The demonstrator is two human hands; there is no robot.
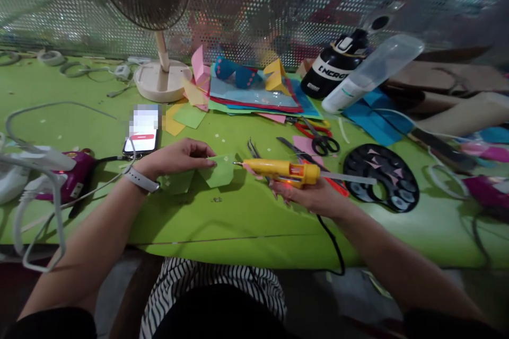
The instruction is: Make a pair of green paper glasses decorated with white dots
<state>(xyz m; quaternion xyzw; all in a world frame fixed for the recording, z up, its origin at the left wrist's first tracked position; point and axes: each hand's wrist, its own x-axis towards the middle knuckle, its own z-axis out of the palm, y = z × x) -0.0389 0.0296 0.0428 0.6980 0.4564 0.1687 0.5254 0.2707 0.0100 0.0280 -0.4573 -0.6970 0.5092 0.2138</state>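
Observation:
Pinched between the fingers of my left hand [185, 156] is a folded piece of light green paper [218, 174], held just above the green tabletop. A tiny pale square lies on its upper part. My right hand [304, 193] is wrapped around a yellow hot glue gun [280, 168] with a red light glowing on it. A clear glue stick [352, 177] juts from the gun's rear. The metal nozzle points left and is at the right edge of the green paper; whether it touches, I cannot tell. Tweezers [252, 149] lie behind the gun.
A phone [142, 128] and a fan [163, 82] stand beyond my left hand. Scissors [324, 143], a black palette [382, 177] and a black bottle [332, 69] are to the right. Felt sheets [254, 98] lie at the back. White cables and chargers [50, 159] crowd the left.

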